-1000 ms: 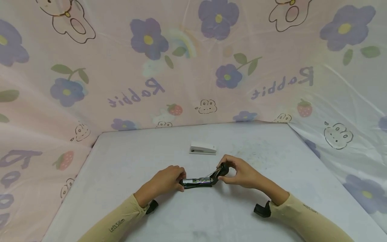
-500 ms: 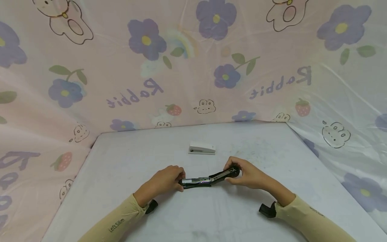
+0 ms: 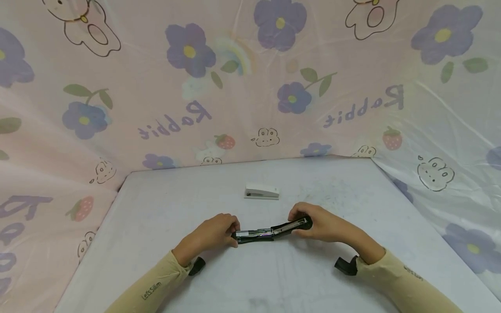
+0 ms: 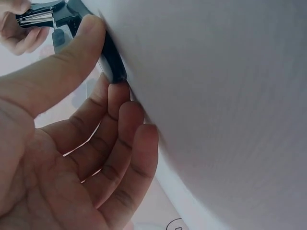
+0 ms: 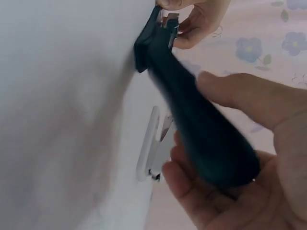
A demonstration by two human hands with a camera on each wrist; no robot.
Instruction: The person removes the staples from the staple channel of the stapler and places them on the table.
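Note:
A black stapler (image 3: 256,235) lies swung wide apart at the middle of the table, its metal magazine showing. My left hand (image 3: 217,232) pinches the left end of its base between thumb and fingers, low at the tabletop. At the other end, my right hand (image 3: 318,223) holds the stapler's top arm (image 3: 290,227), which slants up and to the right from the hinge. In the right wrist view the rounded black end of this arm (image 5: 206,139) sits between thumb and curled fingers. The left wrist view shows the base end (image 4: 115,62) under my left thumb.
Behind the black stapler a white stapler (image 3: 262,192) stands on the white table (image 3: 176,195). A patterned cloth (image 3: 242,100) hangs along the back and sides. Dark wrist mounts (image 3: 346,265) poke out from both sleeves.
My right hand has moved to the right and swung the stapler's top arm further down and away from the base. The left hand has stayed at its end.

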